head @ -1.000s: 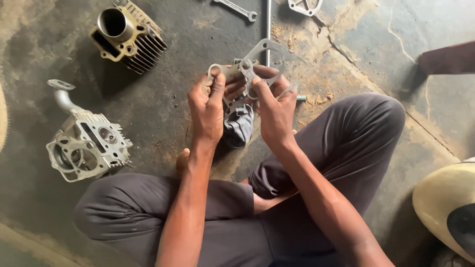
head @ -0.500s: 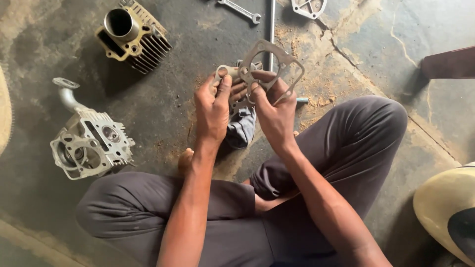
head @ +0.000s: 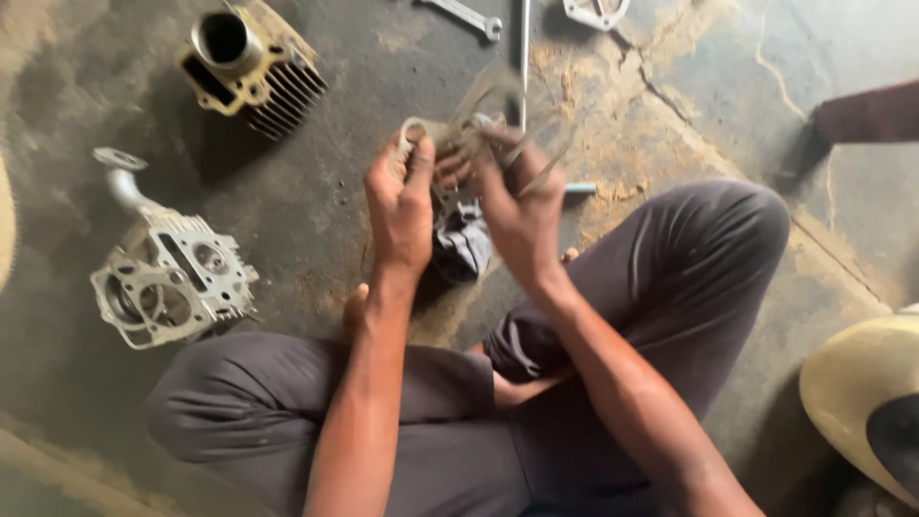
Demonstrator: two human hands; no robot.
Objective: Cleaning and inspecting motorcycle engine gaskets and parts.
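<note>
The thin gasket (head: pixel 498 115) is motion-blurred, its shape unclear; the wrench (head: pixel 464 16) is cut by the top edge.

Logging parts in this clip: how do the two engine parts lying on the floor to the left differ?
The cylinder block is yellowish-brown with a round bore and dark cooling fins; the cylinder head is pale silver, flatter, with several openings. The head carries a curved pipe; the block has none. Both lie untouched on the concrete floor.
</note>
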